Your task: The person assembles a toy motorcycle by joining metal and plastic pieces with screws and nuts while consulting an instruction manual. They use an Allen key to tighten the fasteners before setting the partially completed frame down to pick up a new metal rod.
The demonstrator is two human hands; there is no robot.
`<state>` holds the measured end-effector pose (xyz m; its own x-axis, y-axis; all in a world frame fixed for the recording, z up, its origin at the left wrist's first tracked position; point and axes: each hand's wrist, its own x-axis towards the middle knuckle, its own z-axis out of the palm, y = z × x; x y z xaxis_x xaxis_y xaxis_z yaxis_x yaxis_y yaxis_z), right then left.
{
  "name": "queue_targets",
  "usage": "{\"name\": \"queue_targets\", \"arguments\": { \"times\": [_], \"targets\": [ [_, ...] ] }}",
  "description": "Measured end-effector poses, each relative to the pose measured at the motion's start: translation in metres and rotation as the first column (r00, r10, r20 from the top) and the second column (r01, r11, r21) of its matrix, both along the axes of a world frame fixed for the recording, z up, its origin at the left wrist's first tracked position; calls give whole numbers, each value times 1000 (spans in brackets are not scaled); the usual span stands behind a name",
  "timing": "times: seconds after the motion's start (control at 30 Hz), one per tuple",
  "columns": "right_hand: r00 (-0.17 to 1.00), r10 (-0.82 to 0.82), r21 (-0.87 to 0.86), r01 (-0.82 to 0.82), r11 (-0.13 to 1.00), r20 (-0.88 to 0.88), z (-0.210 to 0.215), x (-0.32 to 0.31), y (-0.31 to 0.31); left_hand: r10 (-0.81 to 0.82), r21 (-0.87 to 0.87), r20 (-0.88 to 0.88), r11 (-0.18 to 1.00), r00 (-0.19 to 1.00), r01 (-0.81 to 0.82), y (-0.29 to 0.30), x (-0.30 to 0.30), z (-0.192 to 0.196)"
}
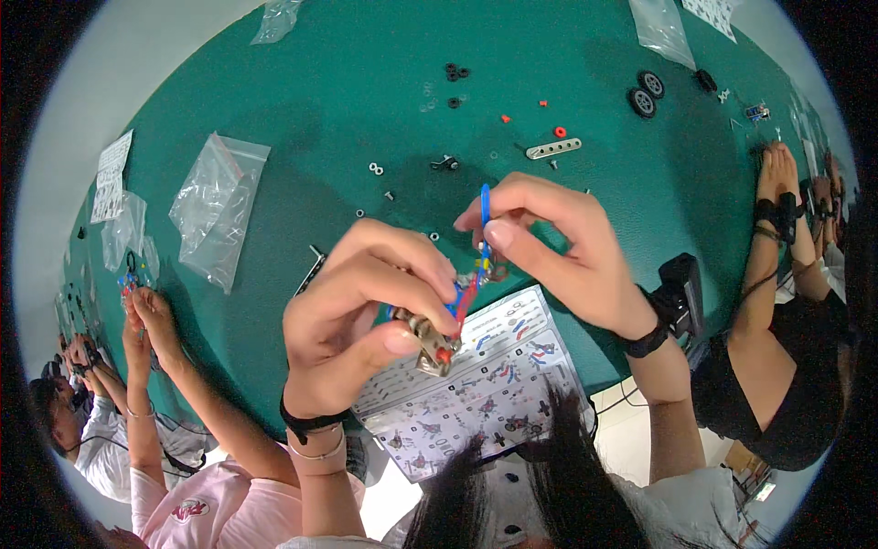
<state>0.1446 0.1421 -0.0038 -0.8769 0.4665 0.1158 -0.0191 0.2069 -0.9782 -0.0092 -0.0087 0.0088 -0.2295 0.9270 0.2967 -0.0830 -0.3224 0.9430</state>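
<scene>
Your left hand [343,306] grips a silver metal assembly with red parts [433,360] while your right hand [572,247] pinches a slim blue strip [486,201] above the green tabletop [320,101].

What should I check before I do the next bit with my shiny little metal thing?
1. Left hand has a grip on the metal part: ok.
2. Right hand pinches the blue strip between thumb and finger: ok.
3. Blue strip joined to the metal part: cannot tell; they overlap and fingers hide some of it.
4. Picture sheet in view: ok, though dark hair covers some of its lower part.
5. Loose bits gathered in one spot: not ok; the red ring, silver bar and black wheels lie spread over the green table.
</scene>
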Motion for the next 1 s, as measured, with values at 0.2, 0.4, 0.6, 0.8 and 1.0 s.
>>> {"name": "queue_targets", "arguments": {
  "times": [0.2, 0.4, 0.6, 0.8, 1.0],
  "targets": [
    [981, -97, -93, 82, 992, -168, 4, -3, -12, 3, -9, 63, 1000, 998, -3, 0, -1, -2],
    [975, -20, 36, 28, 999, -221, 14, -3, -17, -13, -79, 133, 997, 991, 23, 0, 4, 2],
    [973, -22, 47, 34, 998, -230, 11, -3, -20, -7, -66, 127, 998, 992, 15, 3, 5, -1],
    [961, -49, -13, 47, 999, -272, 13, -3, -25, -1, -70, 141, 998, 990, 11, 3, 7, 1],
    [969, -41, 133, 75, 988, -245, 12, 0, -24, 7, -106, 148, 994, 989, 9, 3, 7, 0]
  ]
}}
